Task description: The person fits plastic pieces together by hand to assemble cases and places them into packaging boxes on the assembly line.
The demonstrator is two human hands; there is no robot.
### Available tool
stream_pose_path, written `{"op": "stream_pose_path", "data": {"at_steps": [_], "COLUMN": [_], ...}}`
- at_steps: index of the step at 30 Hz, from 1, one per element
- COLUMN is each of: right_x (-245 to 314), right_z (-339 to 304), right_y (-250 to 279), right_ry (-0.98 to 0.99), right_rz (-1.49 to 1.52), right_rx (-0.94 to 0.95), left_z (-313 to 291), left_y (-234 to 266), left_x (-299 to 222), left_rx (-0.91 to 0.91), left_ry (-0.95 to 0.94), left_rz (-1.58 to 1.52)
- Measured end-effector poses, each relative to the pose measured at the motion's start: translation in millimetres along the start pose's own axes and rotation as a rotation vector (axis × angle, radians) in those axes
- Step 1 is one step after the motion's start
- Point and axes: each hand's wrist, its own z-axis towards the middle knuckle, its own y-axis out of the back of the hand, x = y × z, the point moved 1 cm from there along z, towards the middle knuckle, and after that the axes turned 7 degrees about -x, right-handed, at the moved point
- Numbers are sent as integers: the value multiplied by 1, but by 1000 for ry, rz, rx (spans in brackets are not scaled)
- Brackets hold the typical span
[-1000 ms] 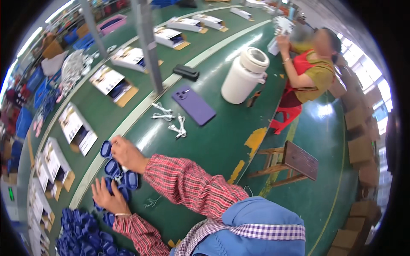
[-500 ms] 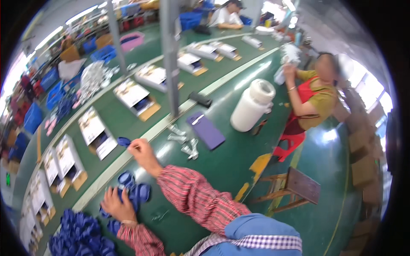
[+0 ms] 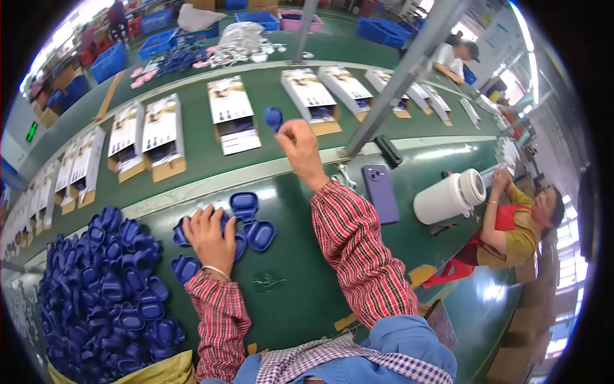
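Note:
My right hand reaches out over the conveyor belt, fingers pinched on a small dark blue case cover. The cover hangs between two open white boxes, one box to its left and another box to its right. On the green table my left hand lies with fingers spread over several loose blue covers, partly hiding them. One loose cover sits just right of that hand, with others around it. A large heap of the same covers stands at the left.
More open boxes line the green belt. A purple phone, a black object and a white plastic jar are on the table at right. A grey metal post rises at the belt's edge. A co-worker sits at the right.
The view has swung to the right. My right hand has moved the blue cover from the belt's near edge out over the belt, between boxes. My left hand stays on the loose covers.

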Motion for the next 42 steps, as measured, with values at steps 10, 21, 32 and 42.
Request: {"op": "stream_pose_path", "data": {"at_steps": [10, 21, 32, 42], "right_x": [-21, -16, 54, 74], "right_z": [5, 11, -132, -143], "right_y": [-88, -108, -58, -40], "right_ry": [444, 32, 316, 140], "right_rz": [-930, -467, 35, -27], "right_rx": [496, 32, 331, 389], "left_z": [-2, -3, 7, 5], "left_y": [18, 29, 66, 59], "left_x": [8, 22, 42, 39], "left_rx": [30, 62, -92, -16], "left_ry": [44, -43, 28, 30], "left_rz": [-15, -4, 274, -156]}}
